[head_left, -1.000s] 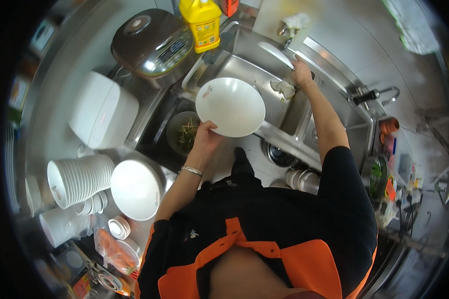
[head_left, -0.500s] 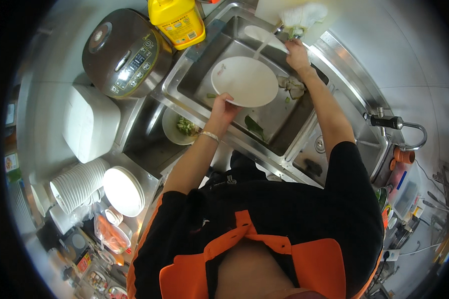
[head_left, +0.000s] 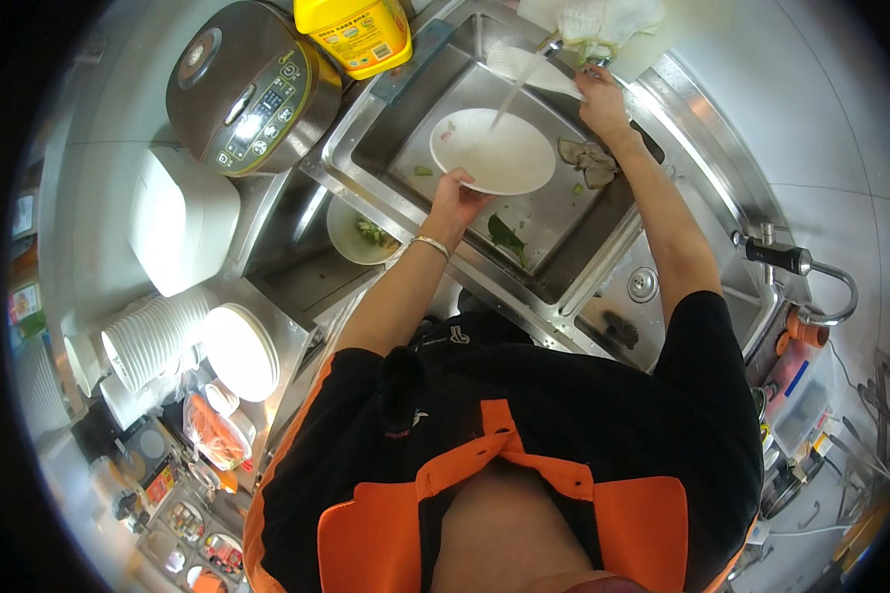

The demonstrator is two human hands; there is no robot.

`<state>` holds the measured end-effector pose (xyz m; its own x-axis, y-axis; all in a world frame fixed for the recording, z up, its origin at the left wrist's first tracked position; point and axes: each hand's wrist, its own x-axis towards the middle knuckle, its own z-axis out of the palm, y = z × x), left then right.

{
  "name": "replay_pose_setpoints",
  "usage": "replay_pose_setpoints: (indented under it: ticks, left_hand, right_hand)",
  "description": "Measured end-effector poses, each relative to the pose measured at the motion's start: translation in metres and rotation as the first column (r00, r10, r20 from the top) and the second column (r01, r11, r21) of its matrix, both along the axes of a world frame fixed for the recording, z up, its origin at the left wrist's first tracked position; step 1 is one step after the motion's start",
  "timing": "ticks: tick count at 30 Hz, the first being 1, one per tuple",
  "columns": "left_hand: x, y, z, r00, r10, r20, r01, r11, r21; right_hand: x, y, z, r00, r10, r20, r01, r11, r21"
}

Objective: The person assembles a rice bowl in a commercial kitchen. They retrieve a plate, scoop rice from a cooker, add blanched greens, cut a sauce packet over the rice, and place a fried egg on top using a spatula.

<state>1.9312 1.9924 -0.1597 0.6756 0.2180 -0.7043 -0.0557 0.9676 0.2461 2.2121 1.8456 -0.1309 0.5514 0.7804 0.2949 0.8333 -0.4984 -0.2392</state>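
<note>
My left hand (head_left: 457,203) grips the near rim of a white bowl (head_left: 494,158), held tilted over the steel sink (head_left: 603,212). A stream of water (head_left: 521,87) from the tap (head_left: 552,42) falls into the bowl. At the far right of the sink, my right hand (head_left: 603,99) has its fingers closed around the narrow end of a white paddle-shaped utensil (head_left: 529,71). Its fingertips are beside a dark metal part near the tap; whether they touch it I cannot tell. Pale food scraps (head_left: 588,161) and a green leaf (head_left: 506,235) lie in the basin.
A rice cooker (head_left: 267,109) and a yellow jug (head_left: 361,40) stand left of the sink. Below them are a bowl with chopped greens (head_left: 351,232), stacked white dishes (head_left: 153,341) and plates (head_left: 242,351). A second basin (head_left: 663,257) and another tap (head_left: 776,252) are at right.
The bowl has shifted slightly up and right, and the water now lands inside it. My right hand and the white utensil have moved a little to the right.
</note>
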Motion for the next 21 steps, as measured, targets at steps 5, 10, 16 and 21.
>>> replay_pose_setpoints:
  ticks: [5, 10, 16, 21]
  left_hand:
    - [-0.002, 0.005, -0.017, 0.999, 0.024, 0.022, -0.023, 0.999, -0.027]
    - [0.000, 0.023, -0.034, 0.999, 0.027, 0.018, -0.027, 1.000, -0.013]
    - [0.010, 0.034, -0.033, 0.998, 0.019, 0.061, -0.019, 1.000, -0.010]
    - [0.015, 0.028, -0.026, 0.999, 0.054, -0.003, -0.054, 0.998, -0.014]
  right_hand:
    - [-0.001, -0.001, 0.012, 0.999, 0.041, 0.012, -0.041, 0.999, 0.034]
    - [-0.005, -0.006, 0.034, 0.992, 0.074, 0.106, -0.079, 0.996, 0.049]
    - [-0.007, -0.004, 0.047, 0.976, -0.032, 0.214, -0.007, 0.984, 0.180]
    - [-0.003, 0.005, 0.037, 0.982, -0.101, 0.160, 0.087, 0.992, 0.090]
